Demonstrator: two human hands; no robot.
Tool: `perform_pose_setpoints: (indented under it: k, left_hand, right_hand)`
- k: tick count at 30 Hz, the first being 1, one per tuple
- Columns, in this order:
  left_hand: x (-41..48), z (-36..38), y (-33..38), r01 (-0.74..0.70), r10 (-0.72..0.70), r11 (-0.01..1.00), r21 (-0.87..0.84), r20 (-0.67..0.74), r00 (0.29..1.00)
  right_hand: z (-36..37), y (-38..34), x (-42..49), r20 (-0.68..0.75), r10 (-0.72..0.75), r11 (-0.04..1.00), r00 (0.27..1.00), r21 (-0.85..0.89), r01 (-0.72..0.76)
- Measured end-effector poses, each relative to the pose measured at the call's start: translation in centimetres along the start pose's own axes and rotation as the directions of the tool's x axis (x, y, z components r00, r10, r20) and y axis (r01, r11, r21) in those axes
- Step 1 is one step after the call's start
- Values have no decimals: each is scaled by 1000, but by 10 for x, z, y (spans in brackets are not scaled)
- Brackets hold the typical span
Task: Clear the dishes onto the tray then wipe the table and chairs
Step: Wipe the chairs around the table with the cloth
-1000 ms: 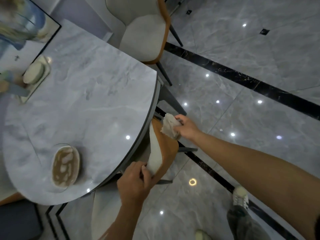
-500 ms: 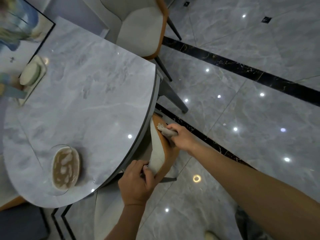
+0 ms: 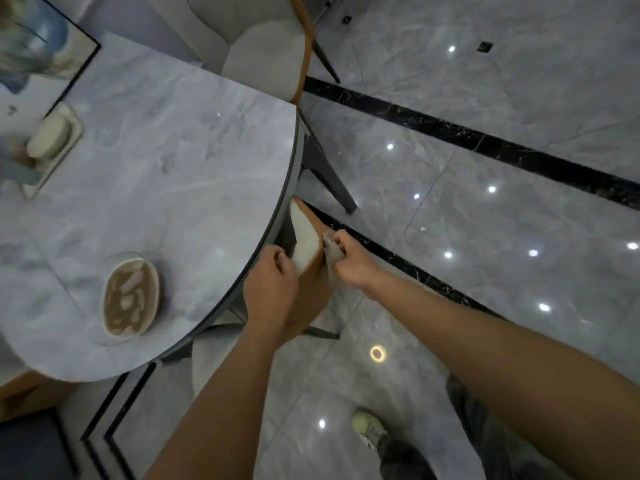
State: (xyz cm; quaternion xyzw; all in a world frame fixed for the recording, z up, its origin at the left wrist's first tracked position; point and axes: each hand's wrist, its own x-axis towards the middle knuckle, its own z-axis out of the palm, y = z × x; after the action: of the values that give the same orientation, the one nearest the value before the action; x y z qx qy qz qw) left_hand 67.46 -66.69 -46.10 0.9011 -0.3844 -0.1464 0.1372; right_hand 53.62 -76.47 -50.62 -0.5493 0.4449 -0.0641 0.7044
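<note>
A chair with a white front and orange back is pushed in under the grey marble table. My left hand grips the top of the chair's backrest. My right hand holds a grey cloth bunched against the orange back of the chair. A bowl of brown soup stands on the table near its front edge. At the table's far left, a pale tray carries a whitish dish.
A second chair, white with an orange rim, stands at the table's far side. The glossy grey floor has black inlay strips. My shoe shows at the bottom. A framed picture is at the top left.
My right hand has drawn the cloth down along the chair back toward my left hand. The left hand has kept its grip on the backrest top.
</note>
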Motion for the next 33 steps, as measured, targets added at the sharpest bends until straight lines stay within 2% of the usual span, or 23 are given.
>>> perform_pose_setpoints:
  k: [2,3,5,7,11,14,17,20,23,25,27,29,33]
  left_hand:
    - [-7,-9,-12,54,-48,988,-142,40,998]
    - [-18,-18,-26,30,-24,986,-165,44,999]
    - [-38,-29,-55,-29,34,994,-104,47,998]
    - [-65,-39,-98,-20,21,998,-59,23,1000]
    - [-109,-58,-182,38,-41,996,-85,-29,999]
    - [-128,-68,-230,-12,6,989,-147,-40,999]
    - [-137,-71,-249,-107,108,965,-238,-12,994]
    - [-140,-73,-262,-74,90,932,-354,28,996]
    - [-147,-76,-276,-41,62,889,-457,30,998]
    - [-155,-75,-293,37,-59,858,-513,-28,998]
    - [-171,-66,-321,198,-252,768,-609,-3,968]
    - [-191,-51,-348,384,-417,642,-664,118,901]
    - [-241,-29,-401,591,-599,345,-729,314,737]
  right_hand:
    - [9,2,-10,-62,10,996,998,88,-5]
    - [21,3,-19,-91,14,991,996,135,-1]
    - [35,8,-30,-148,10,980,989,199,20]
    - [60,13,-43,-178,-3,974,984,223,44]
    - [107,22,-66,-235,-34,982,971,171,75]
    - [139,29,-80,-245,-87,989,966,96,113]
    - [169,37,-90,-236,-104,992,966,41,116]
    - [203,48,-99,-239,-106,993,965,32,117]
    - [235,53,-110,-244,-36,980,969,183,83]
    - [257,54,-117,-267,18,944,963,322,71]
    - [278,57,-121,-307,49,924,950,376,74]
    - [290,58,-126,-312,72,916,947,397,61]
    - [342,64,-129,-246,186,853,951,521,-33]
